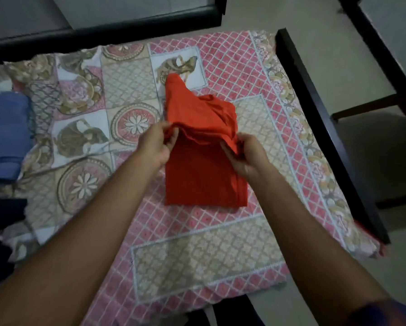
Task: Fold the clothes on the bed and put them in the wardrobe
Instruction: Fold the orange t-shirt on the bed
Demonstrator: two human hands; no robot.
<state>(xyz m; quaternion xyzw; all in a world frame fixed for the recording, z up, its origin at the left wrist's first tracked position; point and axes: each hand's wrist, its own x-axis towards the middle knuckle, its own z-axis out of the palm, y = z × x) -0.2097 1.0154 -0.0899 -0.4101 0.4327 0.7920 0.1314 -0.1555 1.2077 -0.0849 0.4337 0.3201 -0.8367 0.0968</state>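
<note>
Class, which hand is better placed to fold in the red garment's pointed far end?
The left hand, probably: the point lies on its side of the red garment; the right hand grips the opposite edge.

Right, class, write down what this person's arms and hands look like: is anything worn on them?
The left hand and right hand are bare: no gloves, and no ring, watch or bracelet shows. Both forearms are uncovered. A dark blue sleeve shows on the right upper arm at the frame's bottom corner; the left arm is bare to the frame's edge.
</note>
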